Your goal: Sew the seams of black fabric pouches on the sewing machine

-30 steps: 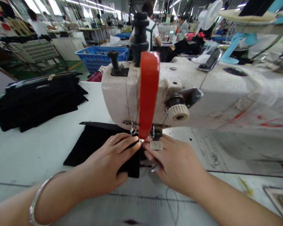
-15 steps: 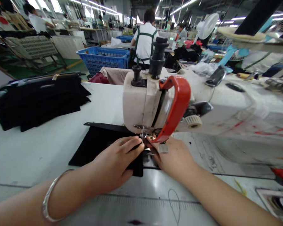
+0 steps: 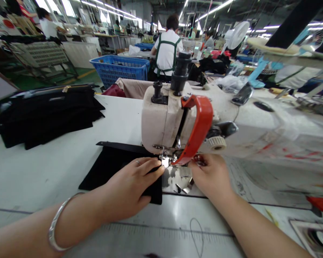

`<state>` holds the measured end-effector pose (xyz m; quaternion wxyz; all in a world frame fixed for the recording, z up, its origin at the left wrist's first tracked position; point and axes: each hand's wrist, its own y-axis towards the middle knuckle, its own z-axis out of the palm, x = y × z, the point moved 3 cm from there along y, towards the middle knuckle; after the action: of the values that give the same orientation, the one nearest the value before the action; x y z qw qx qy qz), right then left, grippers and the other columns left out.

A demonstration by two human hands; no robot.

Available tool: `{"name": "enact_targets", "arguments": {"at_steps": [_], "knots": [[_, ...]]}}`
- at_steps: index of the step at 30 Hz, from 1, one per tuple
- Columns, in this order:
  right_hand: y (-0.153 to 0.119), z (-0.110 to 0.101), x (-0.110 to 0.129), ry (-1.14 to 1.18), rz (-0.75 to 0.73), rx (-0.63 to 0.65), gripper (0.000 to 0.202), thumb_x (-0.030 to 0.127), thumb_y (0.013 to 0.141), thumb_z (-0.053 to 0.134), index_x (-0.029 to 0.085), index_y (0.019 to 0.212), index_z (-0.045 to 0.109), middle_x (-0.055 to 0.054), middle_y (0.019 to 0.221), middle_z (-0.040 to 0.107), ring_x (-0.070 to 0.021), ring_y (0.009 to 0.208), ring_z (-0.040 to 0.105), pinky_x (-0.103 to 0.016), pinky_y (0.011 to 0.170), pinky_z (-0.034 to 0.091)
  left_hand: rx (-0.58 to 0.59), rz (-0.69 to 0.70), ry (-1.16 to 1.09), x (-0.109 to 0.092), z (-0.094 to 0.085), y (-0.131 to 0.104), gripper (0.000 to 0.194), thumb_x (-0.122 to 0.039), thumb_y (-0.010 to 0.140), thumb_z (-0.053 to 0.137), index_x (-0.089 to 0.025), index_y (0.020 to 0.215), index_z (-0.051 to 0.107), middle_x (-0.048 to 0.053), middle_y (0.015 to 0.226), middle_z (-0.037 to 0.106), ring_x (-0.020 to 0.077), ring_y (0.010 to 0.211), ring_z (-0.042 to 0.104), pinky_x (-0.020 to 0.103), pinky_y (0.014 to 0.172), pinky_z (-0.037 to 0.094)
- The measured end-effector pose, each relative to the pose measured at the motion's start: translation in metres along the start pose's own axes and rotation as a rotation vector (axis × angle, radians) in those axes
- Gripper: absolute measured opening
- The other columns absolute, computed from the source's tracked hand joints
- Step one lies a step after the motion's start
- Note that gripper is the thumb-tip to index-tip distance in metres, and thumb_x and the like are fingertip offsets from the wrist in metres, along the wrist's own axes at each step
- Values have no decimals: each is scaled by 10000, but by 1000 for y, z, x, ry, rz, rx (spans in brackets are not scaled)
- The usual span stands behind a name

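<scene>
A flat black fabric piece [image 3: 107,168] lies on the white table, its right edge under the sewing machine head [image 3: 157,122]. Flat on that fabric rests my left hand [image 3: 137,188], fingers stretched out, fingertips close to the presser foot [image 3: 165,160]. Just right of the needle area is my right hand [image 3: 211,175], its fingers bent and closed beside small metal parts. What those fingers grip, if anything, is partly hidden behind the red guard [image 3: 196,132]. Between the hands the shiny metal needle plate [image 3: 172,179] shows.
A stack of black fabric pieces [image 3: 48,114] sits at the left of the table. Behind the machine stand a blue plastic basket [image 3: 121,68] and a seated person [image 3: 168,50] in a white shirt. A loose thread [image 3: 197,236] lies near the front ruler marks.
My right hand has moved right, away from the needle, and its fingers have left the fabric edge, uncovering the needle plate. My left hand and the black fabric have hardly moved.
</scene>
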<state>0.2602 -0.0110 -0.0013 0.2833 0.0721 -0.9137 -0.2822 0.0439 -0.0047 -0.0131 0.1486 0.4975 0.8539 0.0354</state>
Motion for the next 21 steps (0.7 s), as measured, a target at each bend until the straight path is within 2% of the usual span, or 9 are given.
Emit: {"name": "enact_targets", "arguments": {"at_steps": [8,15,16,18,20,21], "knots": [[0,3,-2,42,47,0,232,281,795,531,207,583,589,-31,553,648,-184,501,610,-267,501,401,11,2,-19,-1,0,-1,684,-97,661,559,-119,1342,508,148,1349,552,302,1267,516,454,1076,464],[0,0,-6,97,103,80,295,306,828,578,201,552,584,1,470,579,-154,416,531,-248,430,343,23,-9,0,0,0,-1,706,-88,636,542,-137,1340,526,131,1355,556,289,1248,534,448,1068,477],[1,-1,-7,121,102,126,271,311,835,586,198,590,619,5,496,602,-152,434,546,-242,438,363,21,-7,4,0,0,-1,708,-87,636,538,-137,1341,525,132,1358,554,288,1247,535,448,1068,478],[2,-5,-7,195,91,314,163,299,842,617,204,732,691,6,635,682,-156,544,615,-237,514,437,15,-3,11,1,-1,0,708,-88,635,535,-134,1342,522,134,1358,555,290,1254,531,448,1071,474],[3,-12,-5,270,56,547,83,271,833,668,224,886,712,-3,857,729,-172,745,665,-253,666,493,15,-9,15,2,-1,0,694,-90,641,537,-133,1333,525,136,1358,557,291,1264,525,449,1078,467],[2,-16,-4,296,31,643,126,254,820,698,232,944,705,-8,964,722,-181,852,662,-266,748,496,14,-12,14,2,0,0,685,-92,645,539,-136,1328,528,135,1355,561,290,1264,525,448,1079,464]]}}
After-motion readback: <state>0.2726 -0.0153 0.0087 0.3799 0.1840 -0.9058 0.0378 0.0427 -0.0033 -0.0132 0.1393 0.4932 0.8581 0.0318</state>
